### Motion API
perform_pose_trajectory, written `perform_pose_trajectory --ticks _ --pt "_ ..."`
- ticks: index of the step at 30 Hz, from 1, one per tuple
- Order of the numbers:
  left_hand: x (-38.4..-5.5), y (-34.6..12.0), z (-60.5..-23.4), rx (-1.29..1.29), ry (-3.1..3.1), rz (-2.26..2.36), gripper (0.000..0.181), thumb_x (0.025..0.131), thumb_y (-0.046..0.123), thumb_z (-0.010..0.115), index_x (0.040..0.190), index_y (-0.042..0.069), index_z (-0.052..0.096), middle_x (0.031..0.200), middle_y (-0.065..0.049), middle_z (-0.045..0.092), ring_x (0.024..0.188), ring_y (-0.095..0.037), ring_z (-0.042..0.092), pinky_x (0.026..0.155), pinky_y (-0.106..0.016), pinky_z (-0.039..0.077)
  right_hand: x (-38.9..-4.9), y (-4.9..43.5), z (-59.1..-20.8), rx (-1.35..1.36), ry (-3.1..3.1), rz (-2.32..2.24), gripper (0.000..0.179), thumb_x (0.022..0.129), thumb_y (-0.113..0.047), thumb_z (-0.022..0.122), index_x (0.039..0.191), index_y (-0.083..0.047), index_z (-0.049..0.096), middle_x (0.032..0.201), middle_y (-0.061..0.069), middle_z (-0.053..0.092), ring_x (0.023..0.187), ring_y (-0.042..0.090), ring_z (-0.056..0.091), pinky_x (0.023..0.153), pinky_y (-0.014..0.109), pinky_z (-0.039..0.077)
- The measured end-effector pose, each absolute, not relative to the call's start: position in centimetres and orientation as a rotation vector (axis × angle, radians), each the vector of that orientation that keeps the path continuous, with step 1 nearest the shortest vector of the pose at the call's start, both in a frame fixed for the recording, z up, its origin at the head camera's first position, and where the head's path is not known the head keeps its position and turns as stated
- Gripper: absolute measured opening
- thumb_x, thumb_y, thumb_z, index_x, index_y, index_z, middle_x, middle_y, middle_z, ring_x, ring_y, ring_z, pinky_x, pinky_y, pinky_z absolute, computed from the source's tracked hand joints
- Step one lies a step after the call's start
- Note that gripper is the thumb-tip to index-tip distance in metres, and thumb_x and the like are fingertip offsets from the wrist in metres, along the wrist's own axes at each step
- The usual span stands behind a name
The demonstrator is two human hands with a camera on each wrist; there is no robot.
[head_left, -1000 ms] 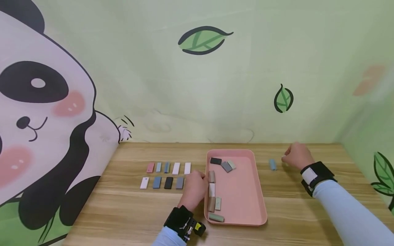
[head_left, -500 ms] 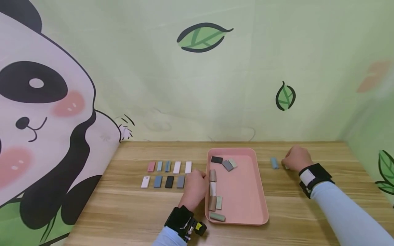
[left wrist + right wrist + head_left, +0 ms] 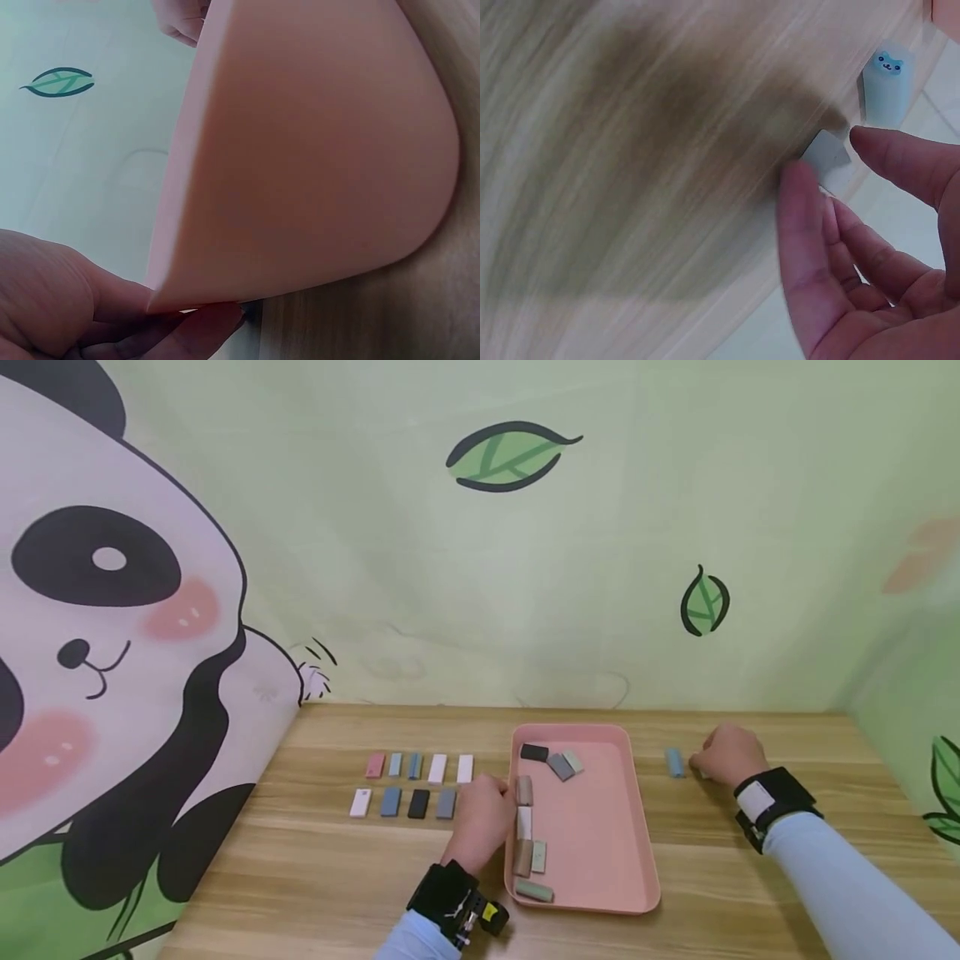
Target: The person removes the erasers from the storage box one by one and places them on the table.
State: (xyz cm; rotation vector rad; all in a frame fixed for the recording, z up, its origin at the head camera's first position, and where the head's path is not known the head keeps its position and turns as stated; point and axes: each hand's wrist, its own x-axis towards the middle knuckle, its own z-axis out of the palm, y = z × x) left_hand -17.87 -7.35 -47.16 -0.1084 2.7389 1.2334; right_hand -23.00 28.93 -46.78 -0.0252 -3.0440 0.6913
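My left hand [image 3: 482, 822] grips the left wall of a pink tray [image 3: 600, 827]. Thumb and fingers pinch its rim in the left wrist view. On the wooden table right of the tray, my right hand [image 3: 729, 753] holds a small pale block [image 3: 826, 159] between thumb and forefinger; the hand hides it in the head view. Close to that hand lies a light blue block [image 3: 675, 762], printed with a bear face in the right wrist view. Inside the tray lie several small blocks, among them a black one [image 3: 534, 752], a grey one [image 3: 560, 767] and a green one [image 3: 534, 891].
Left of the tray, several small blocks lie in two rows, including a red one [image 3: 375, 766], a white one [image 3: 360, 802] and a black one [image 3: 418, 804]. A backdrop with a panda [image 3: 112, 610] and leaves rises behind the table.
The right hand has lowered slightly toward the table beside the blue block, covering the pale block in the head view. My left hand keeps its grip on the tray. The camera view has shifted slightly.
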Motion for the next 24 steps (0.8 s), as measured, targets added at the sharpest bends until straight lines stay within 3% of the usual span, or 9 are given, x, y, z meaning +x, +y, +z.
perform_pose_trajectory --ticks 3,5,7,10,17,24 --pt "-17.8 -7.5 -47.2 -0.102 2.750 1.226 0.025 0.094 0.020 0.053 0.074 0.010 0.066 0.057 -0.003 0.050 0.047 -0.015 0.051 0.040 -0.026 0.040 -22.8 28.5 -46.2 -0.055 -3.078 0.680 0.032 0.072 -0.022 0.063 0.050 -0.012 0.042 0.048 -0.006 0.032 0.045 0.012 0.033 0.044 0.027 0.026" --pt "-17.8 -7.5 -47.3 -0.095 2.754 1.225 0.027 0.094 0.019 0.053 0.072 0.010 0.065 0.056 -0.002 0.049 0.047 -0.014 0.051 0.040 -0.026 0.040 -22.7 28.2 -45.7 -0.052 -3.082 0.646 0.028 0.074 -0.024 0.064 0.060 -0.003 0.052 0.056 0.004 0.047 0.053 0.020 0.045 0.049 0.031 0.036" --pt "-17.9 -7.6 -47.3 -0.093 2.752 1.225 0.027 0.094 0.020 0.053 0.072 0.010 0.065 0.055 -0.002 0.049 0.047 -0.014 0.050 0.040 -0.026 0.040 -22.8 27.5 -45.0 -0.043 -3.080 0.621 0.032 0.075 -0.025 0.064 0.078 0.006 0.060 0.074 0.017 0.058 0.066 0.029 0.054 0.058 0.037 0.044" --pt "-17.9 -7.6 -47.4 -0.101 2.752 1.225 0.028 0.094 0.020 0.053 0.071 0.011 0.065 0.055 -0.002 0.049 0.046 -0.014 0.050 0.040 -0.025 0.039 -22.9 26.0 -43.7 0.024 -3.042 0.615 0.048 0.076 -0.026 0.066 0.103 0.012 0.059 0.103 0.027 0.059 0.088 0.038 0.057 0.073 0.047 0.046" --pt "-17.9 -7.8 -47.3 -0.109 2.729 1.239 0.027 0.094 0.019 0.052 0.072 0.009 0.064 0.056 -0.002 0.049 0.047 -0.015 0.050 0.040 -0.026 0.039 -23.0 20.5 -40.7 0.255 -2.986 0.755 0.041 0.078 -0.023 0.068 0.105 0.007 0.060 0.098 0.020 0.060 0.087 0.030 0.056 0.074 0.043 0.047" --pt "-17.9 -7.8 -47.2 -0.120 2.717 1.253 0.026 0.094 0.019 0.052 0.074 0.010 0.065 0.059 -0.002 0.052 0.049 -0.014 0.051 0.041 -0.027 0.040 -23.4 15.1 -40.1 0.393 -3.019 0.812 0.035 0.077 -0.014 0.069 0.107 0.003 0.061 0.098 0.016 0.060 0.086 0.026 0.055 0.072 0.037 0.048"
